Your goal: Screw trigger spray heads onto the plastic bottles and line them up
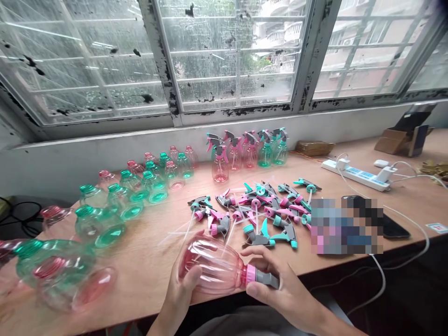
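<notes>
A clear pink spray bottle [219,268] lies tilted on its side between my hands at the table's front edge. My left hand [187,275] is wrapped round its wide base. At the neck, my right hand [275,282] grips the spray head [264,276], which has a pink collar and a grey body and sits on the bottle's mouth. Just beyond the bottle lies a heap of loose trigger spray heads [257,210] in pink, teal and grey, several with thin clear tubes.
Open pink and green bottles [101,224] stand in rows at the left. Several bottles with spray heads [250,151] stand by the window wall. At the right lie a white power strip [357,175], a black phone [395,226], cables and a blurred-out patch. A cardboard box [394,140] sits farther back.
</notes>
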The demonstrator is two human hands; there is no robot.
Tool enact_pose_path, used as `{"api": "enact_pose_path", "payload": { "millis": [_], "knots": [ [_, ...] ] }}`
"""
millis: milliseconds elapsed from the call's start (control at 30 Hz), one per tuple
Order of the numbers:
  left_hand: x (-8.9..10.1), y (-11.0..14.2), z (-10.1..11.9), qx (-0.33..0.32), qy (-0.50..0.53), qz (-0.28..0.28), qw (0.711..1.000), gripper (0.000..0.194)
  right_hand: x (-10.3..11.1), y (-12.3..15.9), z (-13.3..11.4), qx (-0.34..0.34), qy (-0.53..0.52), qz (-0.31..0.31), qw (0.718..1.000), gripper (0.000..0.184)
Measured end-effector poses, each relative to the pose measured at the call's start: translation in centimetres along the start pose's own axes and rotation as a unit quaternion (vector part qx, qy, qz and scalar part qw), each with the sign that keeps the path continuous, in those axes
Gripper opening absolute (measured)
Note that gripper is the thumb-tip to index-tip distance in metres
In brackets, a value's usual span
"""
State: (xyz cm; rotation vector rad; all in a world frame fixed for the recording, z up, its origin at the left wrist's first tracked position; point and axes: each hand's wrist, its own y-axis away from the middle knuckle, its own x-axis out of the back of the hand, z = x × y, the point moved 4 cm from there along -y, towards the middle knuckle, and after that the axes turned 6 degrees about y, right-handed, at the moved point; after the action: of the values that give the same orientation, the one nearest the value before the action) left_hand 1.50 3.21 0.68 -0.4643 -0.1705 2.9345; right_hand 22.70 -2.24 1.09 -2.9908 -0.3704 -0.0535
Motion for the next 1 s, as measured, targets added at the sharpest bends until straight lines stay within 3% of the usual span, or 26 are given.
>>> {"api": "enact_pose_path", "payload": {
  "millis": [133, 267, 333, 400, 500, 567, 633, 667, 767, 867, 1000],
  "knots": [
    [0.1, -0.3, -0.5, 0.049, 0.075, -0.008, 0.996, 0.066, 0.9, 0.5, -0.5, 0.060, 0.069, 0.000, 0.996, 0.039],
    [0.0, 0.4, -1.1, 0.043, 0.006, -0.093, 0.995, 0.081, 3.7, 1.1, -0.4, 0.123, 0.100, 0.151, 0.976, 0.021],
    [-0.2, 0.7, -1.2, 0.040, -0.068, -0.148, 0.986, 0.084, 5.1, 1.7, -0.5, 0.142, 0.141, 0.266, 0.943, 0.023],
    [-0.8, 0.9, -1.0, 0.050, -0.111, -0.211, 0.970, 0.082, 6.0, 2.2, -0.9, 0.158, 0.202, 0.371, 0.892, 0.023],
    [-1.5, 0.8, -0.3, 0.063, -0.134, -0.243, 0.959, 0.071, 6.7, 1.9, -1.9, 0.191, 0.261, 0.435, 0.841, 0.023],
    [-1.7, 0.8, 0.0, 0.075, -0.150, -0.240, 0.956, 0.064, 7.2, 0.5, -3.0, 0.221, 0.274, 0.425, 0.834, 0.027],
    [-1.8, 0.8, 0.1, 0.090, -0.165, -0.242, 0.952, 0.060, 7.8, -1.8, -4.7, 0.246, 0.257, 0.359, 0.863, 0.035],
    [-1.9, 0.9, 0.0, 0.098, -0.171, -0.245, 0.949, 0.057, 8.5, -3.0, -5.9, 0.265, 0.256, 0.362, 0.856, 0.039],
    [-1.9, 1.0, 0.1, 0.108, -0.183, -0.249, 0.945, 0.053, 10.8, -7.4, -10.0, 0.243, 0.379, 0.384, 0.806, 0.038],
    [-2.0, 1.1, 0.2, 0.096, -0.192, -0.254, 0.943, 0.051, 12.3, -13.3, -13.3, 0.182, 0.549, 0.291, 0.762, 0.031],
    [-2.0, 1.2, 0.2, 0.080, -0.203, -0.271, 0.937, 0.046, 13.2, -20.3, -15.0, 0.075, 0.654, 0.218, 0.721, 0.021]
  ]
}}
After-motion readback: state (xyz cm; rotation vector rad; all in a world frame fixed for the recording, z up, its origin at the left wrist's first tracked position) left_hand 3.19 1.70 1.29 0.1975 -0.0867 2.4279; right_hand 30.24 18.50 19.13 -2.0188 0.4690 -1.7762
